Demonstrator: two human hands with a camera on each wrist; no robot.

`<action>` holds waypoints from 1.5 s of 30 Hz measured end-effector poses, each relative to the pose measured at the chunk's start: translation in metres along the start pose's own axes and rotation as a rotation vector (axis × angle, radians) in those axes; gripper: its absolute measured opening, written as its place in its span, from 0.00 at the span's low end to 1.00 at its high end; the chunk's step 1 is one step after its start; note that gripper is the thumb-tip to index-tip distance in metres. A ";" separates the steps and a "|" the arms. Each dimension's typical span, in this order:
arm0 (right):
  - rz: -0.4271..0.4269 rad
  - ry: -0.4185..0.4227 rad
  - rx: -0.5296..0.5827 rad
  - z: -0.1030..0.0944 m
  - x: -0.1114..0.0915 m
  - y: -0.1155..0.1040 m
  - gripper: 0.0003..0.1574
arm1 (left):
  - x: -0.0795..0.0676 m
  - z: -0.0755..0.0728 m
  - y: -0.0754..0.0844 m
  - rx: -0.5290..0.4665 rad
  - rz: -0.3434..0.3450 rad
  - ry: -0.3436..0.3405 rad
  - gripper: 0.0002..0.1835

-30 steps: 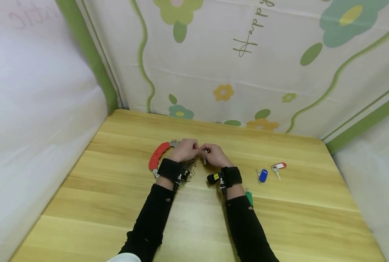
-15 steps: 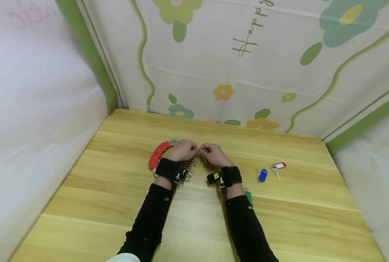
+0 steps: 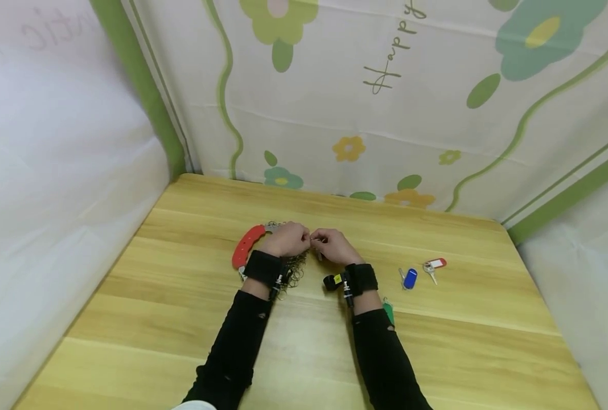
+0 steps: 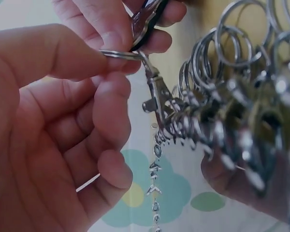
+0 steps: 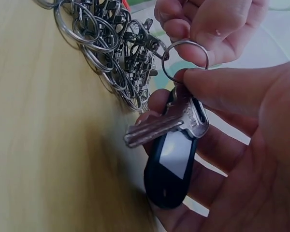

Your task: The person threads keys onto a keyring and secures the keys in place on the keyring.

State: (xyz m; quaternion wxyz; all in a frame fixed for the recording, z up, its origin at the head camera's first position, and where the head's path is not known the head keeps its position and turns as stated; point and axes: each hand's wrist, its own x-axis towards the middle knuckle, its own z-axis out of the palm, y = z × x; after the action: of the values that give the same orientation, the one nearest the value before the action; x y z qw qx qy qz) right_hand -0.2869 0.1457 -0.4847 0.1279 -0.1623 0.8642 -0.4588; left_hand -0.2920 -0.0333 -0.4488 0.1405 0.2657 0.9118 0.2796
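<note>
My left hand (image 3: 286, 239) pinches a metal split ring (image 4: 121, 54) between thumb and forefinger. A swivel clasp (image 4: 158, 94) joins that ring to a chain hung with many more rings and clasps (image 5: 111, 53). Right beside it, my right hand (image 3: 333, 246) holds a silver key (image 5: 159, 128) and a black key tag (image 5: 166, 193) with a white label, thumb up against the split ring. The key and tag lie across the fingers, just below the ring. Left of the hands, a red curved handle (image 3: 247, 246) with metal ends rests on the table.
To the right on the wooden table (image 3: 488, 341) lie a key with a blue tag (image 3: 410, 279) and one with a red tag (image 3: 438, 262). A green tag (image 3: 388, 313) is partly hidden by the right forearm. Floral curtains (image 3: 304, 114) stand behind and at both sides.
Both hands stay together at the same spot, with small finger movements; the gap between them, wider half a second ago, has narrowed. The head view has tilted slightly upward.
</note>
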 end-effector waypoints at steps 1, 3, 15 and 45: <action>0.001 0.003 -0.005 0.000 0.000 0.000 0.10 | 0.000 0.000 0.000 0.002 -0.001 -0.001 0.17; 0.004 0.013 -0.015 0.000 0.000 0.000 0.10 | 0.000 0.000 0.001 0.003 -0.003 0.004 0.16; 0.059 0.055 0.018 -0.006 -0.004 -0.003 0.11 | 0.001 0.002 0.003 0.073 -0.060 0.058 0.17; 0.122 0.144 0.018 0.006 0.001 -0.015 0.08 | 0.003 0.001 0.001 0.126 -0.010 0.125 0.14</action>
State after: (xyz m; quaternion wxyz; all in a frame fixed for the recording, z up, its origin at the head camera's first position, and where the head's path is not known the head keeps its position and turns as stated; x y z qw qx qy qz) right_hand -0.2826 0.1328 -0.4756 0.0945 -0.0747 0.8754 -0.4682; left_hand -0.2937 -0.0307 -0.4499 0.0676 0.2514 0.9360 0.2369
